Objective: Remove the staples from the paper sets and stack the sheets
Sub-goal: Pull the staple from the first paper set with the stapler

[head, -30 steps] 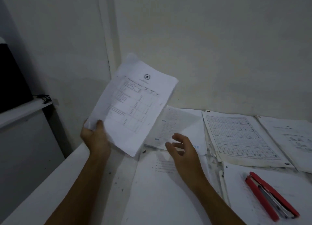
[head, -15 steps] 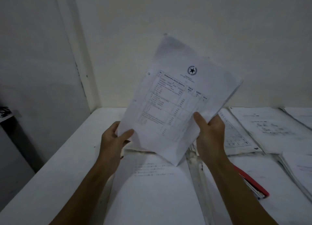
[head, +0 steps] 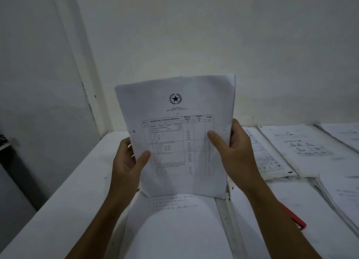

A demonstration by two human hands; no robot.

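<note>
I see the left hand gripping the paper set at its left edge, thumb on the front — the set stands upright above the table, over a flat sheet. The right hand grips its right edge — thumb in front too. Further right lie paper piles and a red stapler, partly hidden.

view: head | looks forward and down over table toward corner wall | close range
</note>
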